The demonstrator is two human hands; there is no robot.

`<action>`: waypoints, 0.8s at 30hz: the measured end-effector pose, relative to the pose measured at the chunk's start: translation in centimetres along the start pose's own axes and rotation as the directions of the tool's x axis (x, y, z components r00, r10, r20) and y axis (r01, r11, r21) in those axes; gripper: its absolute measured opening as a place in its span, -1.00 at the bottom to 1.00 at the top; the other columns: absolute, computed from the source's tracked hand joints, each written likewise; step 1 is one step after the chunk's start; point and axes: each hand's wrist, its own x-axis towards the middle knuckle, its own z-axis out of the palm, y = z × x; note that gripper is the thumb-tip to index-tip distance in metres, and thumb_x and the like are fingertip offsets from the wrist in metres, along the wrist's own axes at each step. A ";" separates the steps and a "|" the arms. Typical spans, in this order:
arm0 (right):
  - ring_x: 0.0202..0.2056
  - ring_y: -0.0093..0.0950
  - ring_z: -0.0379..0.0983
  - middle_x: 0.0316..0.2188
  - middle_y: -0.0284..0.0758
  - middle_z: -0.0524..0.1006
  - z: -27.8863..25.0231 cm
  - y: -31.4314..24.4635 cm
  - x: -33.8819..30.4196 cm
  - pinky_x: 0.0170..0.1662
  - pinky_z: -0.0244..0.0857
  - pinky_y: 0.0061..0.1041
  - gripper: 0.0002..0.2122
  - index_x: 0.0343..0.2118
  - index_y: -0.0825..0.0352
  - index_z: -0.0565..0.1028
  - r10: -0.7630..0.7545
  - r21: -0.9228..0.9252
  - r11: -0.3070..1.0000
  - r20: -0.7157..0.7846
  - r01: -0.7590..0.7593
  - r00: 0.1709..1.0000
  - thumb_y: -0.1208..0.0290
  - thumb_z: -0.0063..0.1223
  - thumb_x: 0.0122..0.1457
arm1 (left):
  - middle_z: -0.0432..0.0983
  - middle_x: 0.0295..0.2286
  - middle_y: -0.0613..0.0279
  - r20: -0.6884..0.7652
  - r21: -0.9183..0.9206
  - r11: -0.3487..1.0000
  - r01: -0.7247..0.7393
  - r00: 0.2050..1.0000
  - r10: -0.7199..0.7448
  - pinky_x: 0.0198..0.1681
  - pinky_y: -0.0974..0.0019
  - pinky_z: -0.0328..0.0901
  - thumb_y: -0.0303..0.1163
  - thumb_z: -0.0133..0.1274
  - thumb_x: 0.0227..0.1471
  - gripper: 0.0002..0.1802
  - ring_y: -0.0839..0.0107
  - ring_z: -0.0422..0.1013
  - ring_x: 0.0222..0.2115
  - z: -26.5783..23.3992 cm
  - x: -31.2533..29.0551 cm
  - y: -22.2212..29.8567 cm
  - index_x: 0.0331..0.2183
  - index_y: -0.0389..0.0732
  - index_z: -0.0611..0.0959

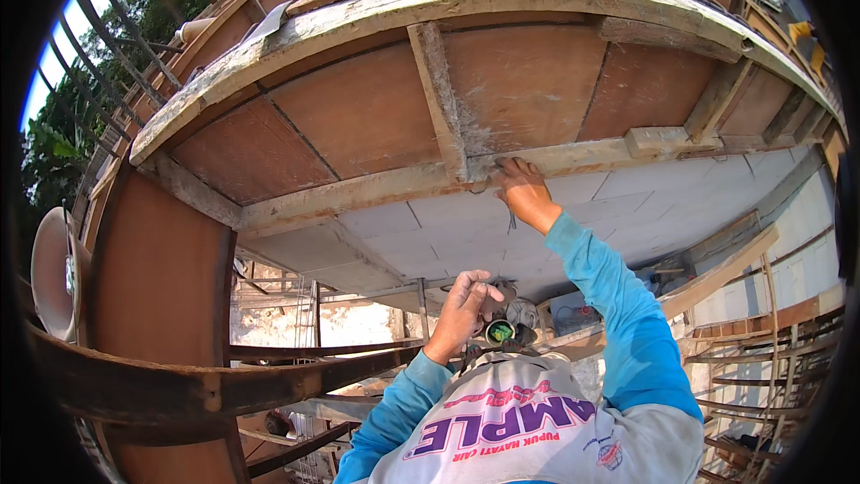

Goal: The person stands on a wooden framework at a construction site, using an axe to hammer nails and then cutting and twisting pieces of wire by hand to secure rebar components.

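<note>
My right hand (522, 190) reaches forward to the long lower wooden beam (385, 181) of the formwork. Its fingers are bent against the beam, just right of the foot of a short wooden upright (437, 94). A thin dark piece (512, 222), perhaps wire or a nail, hangs below that hand; what the fingers grip is hidden. Close to my chest, my left hand (464, 309) is raised with its fingers curled in. Anything inside it is too small to make out. A round container (500, 332) with something green inside sits just below the left hand.
Brown formwork panels (345, 108) stand behind the beam, under a curved rim. A pale block wall (573, 202) drops away below it. A dark curved timber (179, 390) crosses at lower left. Upright steel bars (112, 36) rise at far left, and wooden scaffolding (761, 367) stands at right.
</note>
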 end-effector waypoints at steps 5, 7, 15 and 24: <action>-0.21 -0.26 0.40 -0.29 -0.26 0.47 0.2 -0.1 -0.5 -0.18 0.31 -0.29 -0.87 -0.39 0.28 0.50 0.060 0.075 0.995 0.077 -0.066 0.995 0.47 0.11 -0.06 | 0.54 -0.34 0.18 0.153 0.050 0.998 -0.029 0.988 0.022 -0.56 0.55 0.23 -0.29 -0.05 0.18 -0.73 0.59 0.36 -0.55 -0.2 -1.2 4.2 -0.14 -0.22 0.39; -0.30 -0.23 0.44 -0.37 -0.24 0.48 -0.1 -0.2 -1.3 -0.27 0.34 -0.27 -0.89 -0.42 0.29 0.49 0.118 0.069 0.990 0.048 -0.121 0.992 0.46 0.13 -0.05 | 0.54 -0.35 0.19 0.038 0.004 0.999 -0.043 0.998 0.043 -0.56 0.55 0.24 -0.30 -0.02 0.16 -0.78 0.59 0.37 -0.55 -1.4 1.3 5.0 -0.18 -0.19 0.41; -0.51 -0.19 0.49 -0.59 -0.18 0.54 1.2 -6.1 -6.0 -0.42 0.35 -0.31 -0.82 -0.50 0.40 0.52 0.585 0.623 0.522 0.236 -0.583 0.776 0.37 0.21 -0.03 | 0.47 -0.47 0.35 -0.351 -0.075 0.959 -0.274 0.907 0.232 -0.55 0.53 0.21 -0.25 0.15 0.04 -0.76 0.61 0.33 -0.56 -2.3 12.3 0.5 -0.35 -0.20 0.53; -0.53 -0.33 0.46 -0.56 -0.22 0.53 -0.4 -4.0 -4.5 -0.47 0.28 -0.36 -0.86 -0.47 0.36 0.55 0.635 0.530 0.616 0.103 -0.583 0.766 0.40 0.22 -0.04 | 0.47 -0.47 0.29 -0.336 -0.221 0.938 -0.268 0.924 0.185 -0.42 0.42 0.36 -0.34 0.17 0.03 -0.73 0.49 0.42 -0.44 -1.8 14.7 0.8 -0.28 -0.28 0.51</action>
